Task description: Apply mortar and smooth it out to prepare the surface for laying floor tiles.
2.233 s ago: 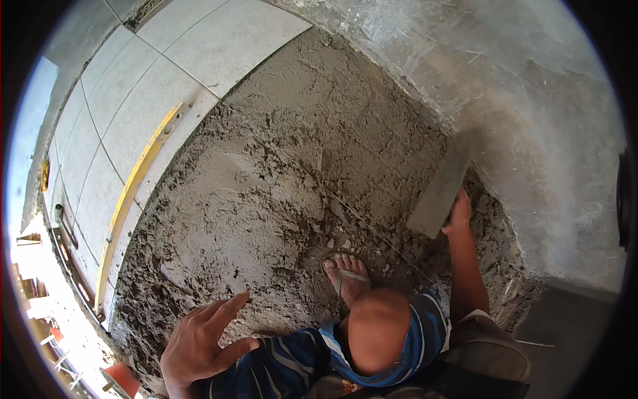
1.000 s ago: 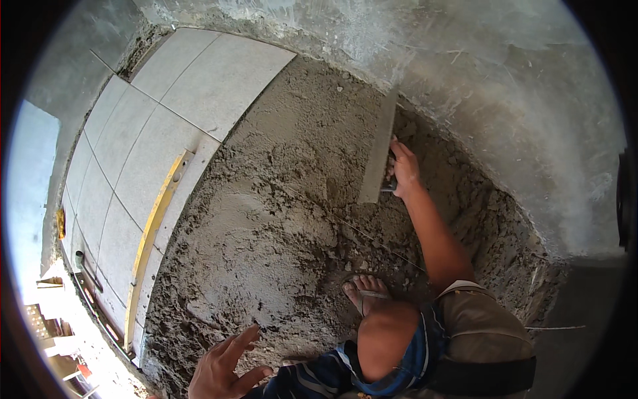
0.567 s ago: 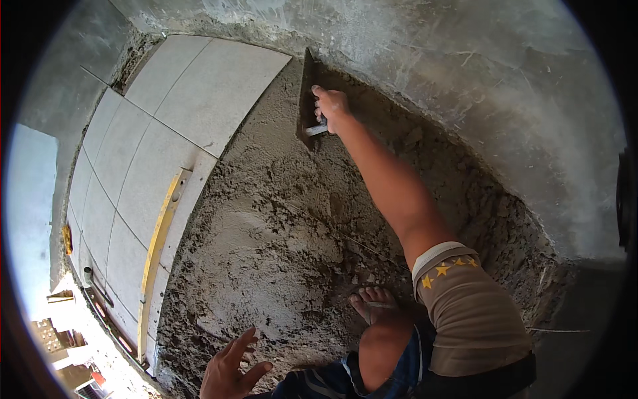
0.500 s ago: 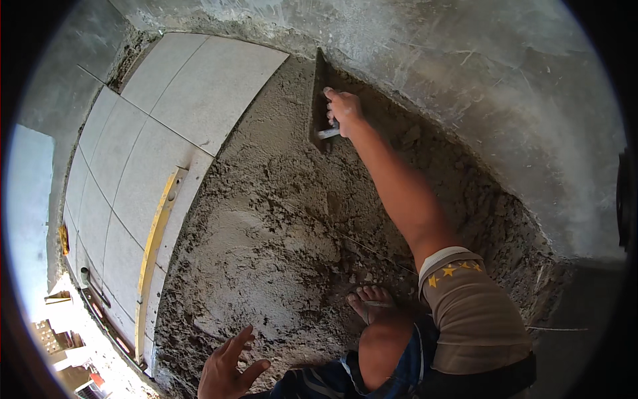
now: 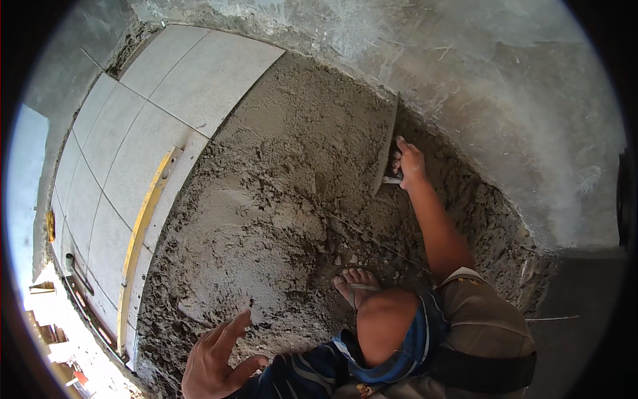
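Observation:
My right hand (image 5: 411, 163) grips the handle of a long metal trowel (image 5: 387, 145), whose blade lies on or just over the wet grey mortar (image 5: 306, 113) beside the back wall, tilted with its long side running front to back. My left hand (image 5: 216, 356) is low in the view with fingers apart, holding nothing, above the mortar near my knee. My sandalled foot (image 5: 355, 286) rests in the rougher mortar. A thin line (image 5: 359, 233) runs slantwise across the bed.
Grey floor tiles (image 5: 173, 80) border the mortar on the left, with a yellow level (image 5: 143, 233) along their edge and a dark tube (image 5: 70, 263) farther left. A concrete wall (image 5: 498, 120) bounds the back and right. Bright clutter (image 5: 46, 312) shows at the lower left.
Since half a second ago my right hand has drawn the trowel rightward and toward me, away from the back corner. My left hand stays low and open, shifting slightly left in the view.

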Demonstrator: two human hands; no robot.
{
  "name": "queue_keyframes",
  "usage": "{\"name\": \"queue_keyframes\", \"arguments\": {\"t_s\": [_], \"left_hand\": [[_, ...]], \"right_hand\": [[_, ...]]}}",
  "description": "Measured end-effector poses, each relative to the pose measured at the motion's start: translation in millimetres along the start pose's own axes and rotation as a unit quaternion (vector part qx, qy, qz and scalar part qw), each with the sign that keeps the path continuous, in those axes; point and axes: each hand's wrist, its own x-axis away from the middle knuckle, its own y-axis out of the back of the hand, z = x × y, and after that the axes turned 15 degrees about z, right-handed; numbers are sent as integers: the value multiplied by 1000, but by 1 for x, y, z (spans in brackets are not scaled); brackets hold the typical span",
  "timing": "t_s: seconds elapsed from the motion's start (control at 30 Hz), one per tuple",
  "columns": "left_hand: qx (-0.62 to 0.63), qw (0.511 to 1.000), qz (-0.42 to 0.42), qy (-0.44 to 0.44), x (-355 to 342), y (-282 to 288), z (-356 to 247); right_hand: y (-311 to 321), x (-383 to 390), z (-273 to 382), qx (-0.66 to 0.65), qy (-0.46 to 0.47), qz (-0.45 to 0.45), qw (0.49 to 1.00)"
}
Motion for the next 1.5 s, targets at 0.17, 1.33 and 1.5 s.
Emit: {"name": "queue_keyframes", "arguments": {"t_s": [0.17,1.33,1.5], "left_hand": [[9,999,-6,38,11,-15,-11],[26,999,27,14,-59,3,-2],[19,999,5,42,-50,0,4]], "right_hand": [[-28,35,3,-42,12,32,999],[-8,44,-4,-10,-40,97,994],[129,80,-24,75,-55,-19,996]]}}
